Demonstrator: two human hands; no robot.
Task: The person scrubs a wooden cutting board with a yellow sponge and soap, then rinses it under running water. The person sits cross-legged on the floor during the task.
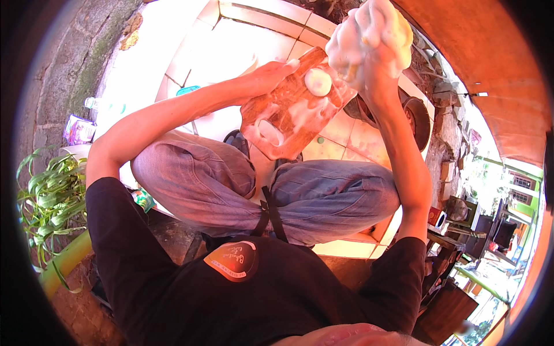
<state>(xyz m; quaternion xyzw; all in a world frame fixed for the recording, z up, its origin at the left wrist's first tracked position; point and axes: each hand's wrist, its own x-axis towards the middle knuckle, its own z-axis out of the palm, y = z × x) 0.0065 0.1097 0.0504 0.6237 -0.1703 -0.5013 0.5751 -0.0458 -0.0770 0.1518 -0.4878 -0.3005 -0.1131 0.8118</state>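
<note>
My left hand (pixel 275 74) grips the upper left edge of a wooden cutting board (pixel 289 110), its thumb lying along the face. The board is tilted above my knees, its end with an oval handle hole (pixel 270 132) towards me. Suds streak the wood, and a round white blob of foam (pixel 318 82) sits near its far end. Beyond the board's upper right corner, my right hand (pixel 368 41) is raised and thickly coated in white lather. Its fingers curl around a sudsy lump (pixel 402 32), yellowish at the right edge; the foam hides what is inside.
White floor tiles (pixel 361 134) lie below, with a small green disc (pixel 320 140) on them. A dark round pan (pixel 416 123) stands at right, beside a rough stone edge (pixel 446 129). At left are a plastic bottle (pixel 97 104), a purple packet (pixel 79 129) and leafy plants (pixel 52 194).
</note>
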